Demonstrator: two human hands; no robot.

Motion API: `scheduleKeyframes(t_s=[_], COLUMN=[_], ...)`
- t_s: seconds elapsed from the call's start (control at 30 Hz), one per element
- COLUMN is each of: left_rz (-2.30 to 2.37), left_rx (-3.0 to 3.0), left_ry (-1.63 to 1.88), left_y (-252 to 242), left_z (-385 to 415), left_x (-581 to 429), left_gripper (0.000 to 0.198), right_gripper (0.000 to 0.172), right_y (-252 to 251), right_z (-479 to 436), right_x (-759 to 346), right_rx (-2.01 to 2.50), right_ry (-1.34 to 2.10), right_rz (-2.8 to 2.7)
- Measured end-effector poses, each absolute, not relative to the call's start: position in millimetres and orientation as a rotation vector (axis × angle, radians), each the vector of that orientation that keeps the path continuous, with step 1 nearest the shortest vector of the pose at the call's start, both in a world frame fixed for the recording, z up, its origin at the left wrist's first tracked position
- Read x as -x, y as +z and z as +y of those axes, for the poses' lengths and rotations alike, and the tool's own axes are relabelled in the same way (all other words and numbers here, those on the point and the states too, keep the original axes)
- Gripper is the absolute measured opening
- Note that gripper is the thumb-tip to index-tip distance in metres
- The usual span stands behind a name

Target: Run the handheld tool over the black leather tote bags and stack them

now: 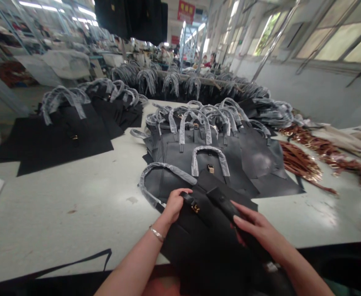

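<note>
While the person stood at a long pale bench point(60, 222), both bare hands were on a black leather handbag point(205, 242) at the near edge of the bench. The left hand point(174, 205) had a closed grip on the top of the bag, just beside a small gold clasp point(195, 208). A silver bracelet point(157, 234) sat on that wrist. The right hand point(254, 230) had a wider grip, with its fingers point(245, 218) lying across a black flap of the same bag.

Just past the left hand lay a dark gray bag point(165, 181) with its handle wrapped in clear plastic. Farther ahead of the hands was a big pile of bags point(199, 156), and more black bags point(75, 131) lay off to the left. To the right of the right hand were heaps of brown straps point(300, 160) with gold bits on them.

Far ahead, other people point(168, 55) sat at work past a long row of bags point(171, 82). Black bags point(131, 16) hung up high, and big windows point(337, 41) ran along the right wall.
</note>
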State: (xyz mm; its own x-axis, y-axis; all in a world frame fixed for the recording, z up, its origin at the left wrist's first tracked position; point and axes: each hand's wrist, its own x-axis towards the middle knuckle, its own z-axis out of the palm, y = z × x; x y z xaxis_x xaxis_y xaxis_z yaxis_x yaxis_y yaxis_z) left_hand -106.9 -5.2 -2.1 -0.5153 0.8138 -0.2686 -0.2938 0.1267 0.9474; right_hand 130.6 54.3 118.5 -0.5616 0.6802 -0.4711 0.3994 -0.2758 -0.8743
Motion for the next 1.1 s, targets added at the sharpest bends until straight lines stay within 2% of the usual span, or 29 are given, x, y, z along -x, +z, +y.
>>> scheduleKeyframes(t_s=[0.2, 0.33, 0.47, 0.53, 0.67, 0.9, 1.1], left_rz=[1.327, 1.310, 1.309, 1.324, 1.488, 1.607, 1.638], left_rx=[-0.331, -0.379, -0.357, -0.365, -0.642, -0.846, -0.903], left_ry=[1.568, 1.532, 1.559, 1.550, 1.475, 1.416, 1.359], left_y=[4, 2, 1, 2, 4, 0, 1], left_z=[-8, -9, -9, -10, -13, -14, -14], left_x=[110, 110, 109, 109, 110, 108, 109], left_gripper=[0.056, 0.071, 0.076, 0.072, 0.039, 0.044, 0.043], right_gripper=[0.070, 0.072, 0.077, 0.077, 0.072, 0.072, 0.062], right_y=[111, 114, 118, 119, 118, 109, 107], right_z=[36, 35, 40, 38, 20, -7, -10], right_x=[-113, -94, -92, -103, -130, -130, -100], right_rx=[1.320, 1.330, 1.329, 1.360, 1.365, 1.418, 1.288], right_ry=[2.178, 2.182, 2.068, 2.057, 2.261, 2.333, 2.236], right_rz=[-1.854, -1.849, -1.818, -1.829, -1.900, -1.951, -2.134])
